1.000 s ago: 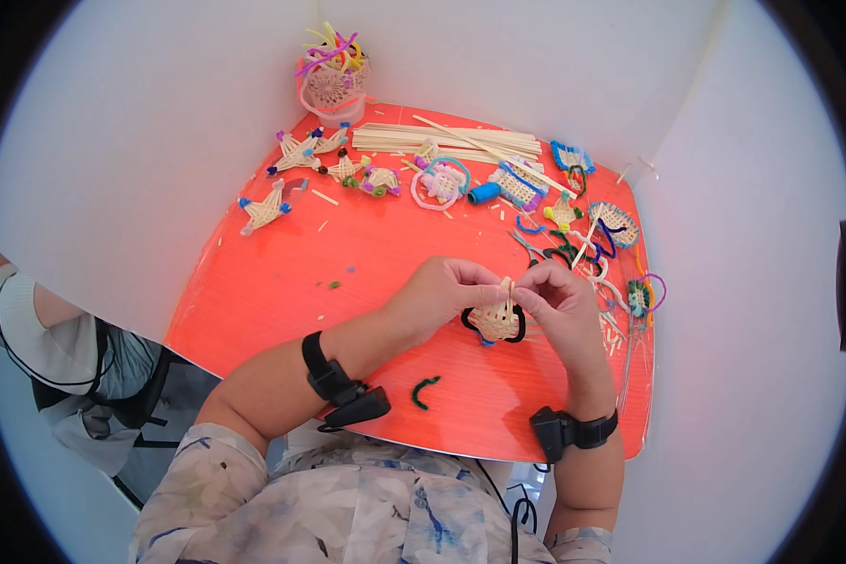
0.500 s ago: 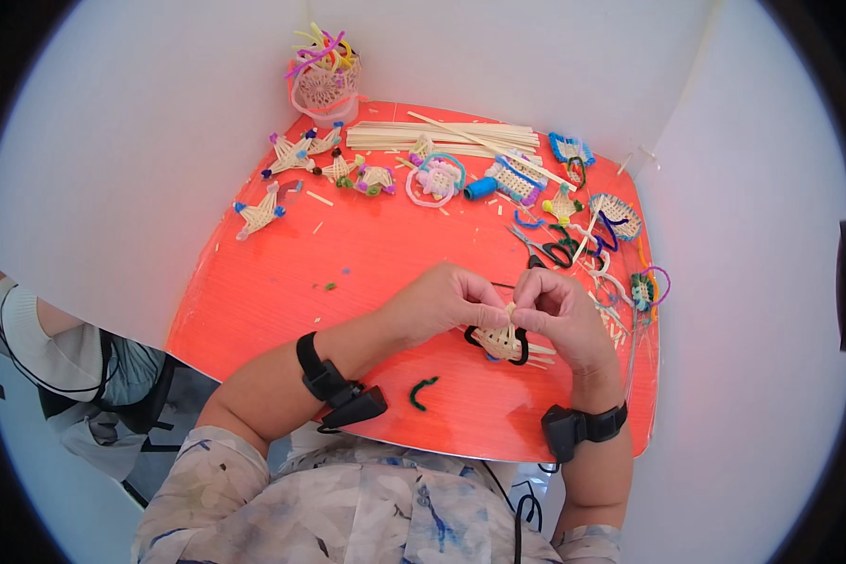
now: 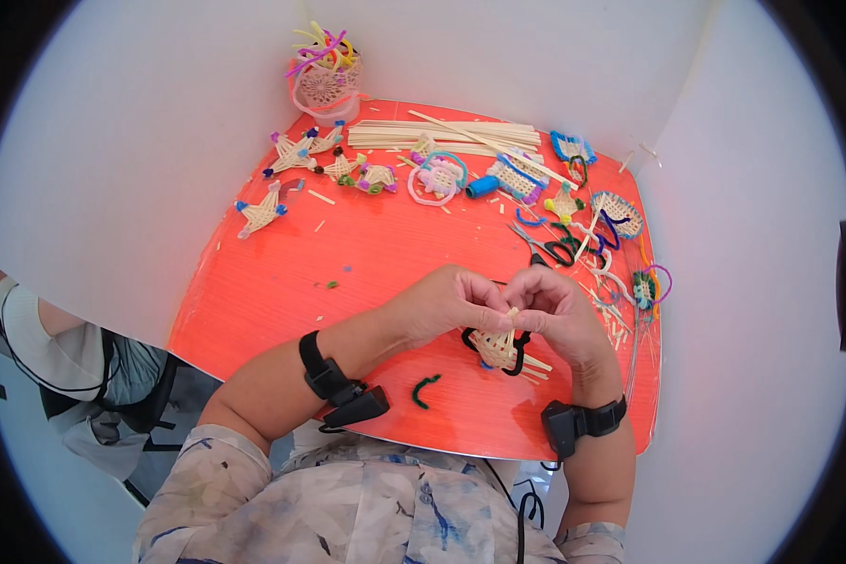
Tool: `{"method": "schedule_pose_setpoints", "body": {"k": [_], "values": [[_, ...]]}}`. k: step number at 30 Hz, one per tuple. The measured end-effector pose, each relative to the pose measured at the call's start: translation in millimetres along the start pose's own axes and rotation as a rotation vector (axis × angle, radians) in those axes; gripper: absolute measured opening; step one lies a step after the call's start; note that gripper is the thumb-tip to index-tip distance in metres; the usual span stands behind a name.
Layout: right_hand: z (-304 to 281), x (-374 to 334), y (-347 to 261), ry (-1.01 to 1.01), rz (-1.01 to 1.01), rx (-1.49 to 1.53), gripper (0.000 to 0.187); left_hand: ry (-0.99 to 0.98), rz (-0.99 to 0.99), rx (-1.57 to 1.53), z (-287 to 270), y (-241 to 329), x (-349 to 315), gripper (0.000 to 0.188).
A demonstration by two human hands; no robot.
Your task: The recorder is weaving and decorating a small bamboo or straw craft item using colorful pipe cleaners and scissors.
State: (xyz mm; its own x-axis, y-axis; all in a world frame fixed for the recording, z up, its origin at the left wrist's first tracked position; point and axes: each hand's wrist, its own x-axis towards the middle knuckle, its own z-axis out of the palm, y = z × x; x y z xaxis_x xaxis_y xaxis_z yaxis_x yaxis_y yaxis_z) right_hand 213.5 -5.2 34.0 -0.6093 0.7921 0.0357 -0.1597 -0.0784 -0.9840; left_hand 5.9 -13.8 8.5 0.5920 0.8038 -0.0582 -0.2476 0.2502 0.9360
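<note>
A small woven piece of pale flat strips (image 3: pixel 494 349), trimmed with black pipe cleaner, hangs from my fingers above the red table. My left hand (image 3: pixel 456 305) pinches the tip of the piece from the left. From the other side my right hand (image 3: pixel 556 310) grips the same gathered strip ends between thumb and forefinger. The two thumbs nearly meet, and the exact spot they press is partly hidden. A bit of blue shows at the lower left of the piece, and loose strip ends stick out at its lower right. Close to the table's front edge lies a dark green pipe cleaner (image 3: pixel 425 391).
Scissors (image 3: pixel 541 252) lie just beyond my right hand, amid pipe cleaners and strip scraps. A bundle of pale strips (image 3: pixel 442 135) rests at the back. Woven stars (image 3: pixel 261 211) sit far left, beside a basket of pipe cleaners (image 3: pixel 325 89). A blue thread spool (image 3: pixel 481 187) lies behind.
The woven piece has tilted slightly and dropped a little toward me. Both hands keep their pinch on its tip and have barely shifted.
</note>
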Motion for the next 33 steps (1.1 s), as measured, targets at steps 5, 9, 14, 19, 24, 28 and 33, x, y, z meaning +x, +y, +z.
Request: {"method": "schedule_pose_setpoints", "body": {"k": [5,9,14,19,24,28,33], "values": [[-5.0,-0.3,3.9,-0.054,-0.098,-0.044,0.012,-0.01,-0.052,0.024,0.6,3.5,-0.3,0.014],[-6.5,0.2,3.6,-0.029,-0.077,-0.073,0.011,0.081,-0.105,0.059,6.6,6.5,0.4,0.01],[-5.4,0.4,2.9,-0.012,-0.075,-0.086,0.011,0.062,-0.107,0.002,4.3,2.8,0.9,0.013],[-5.1,0.5,2.9,0.0,-0.021,-0.087,0.013,0.027,-0.071,-0.002,-0.3,-3.0,2.1,0.014],[-7.7,4.8,10.7,0.123,0.005,-0.079,0.02,0.097,-0.049,-0.044,2.6,0.0,1.3,0.015],[-5.2,2.8,9.3,0.16,-0.013,-0.049,0.016,0.124,-0.042,-0.058,8.0,8.7,-1.9,0.016],[4.3,0.4,-0.7,0.217,-0.06,-0.17,0.006,0.211,-0.003,0.131,13.5,12.7,-5.0,0.012]]}}
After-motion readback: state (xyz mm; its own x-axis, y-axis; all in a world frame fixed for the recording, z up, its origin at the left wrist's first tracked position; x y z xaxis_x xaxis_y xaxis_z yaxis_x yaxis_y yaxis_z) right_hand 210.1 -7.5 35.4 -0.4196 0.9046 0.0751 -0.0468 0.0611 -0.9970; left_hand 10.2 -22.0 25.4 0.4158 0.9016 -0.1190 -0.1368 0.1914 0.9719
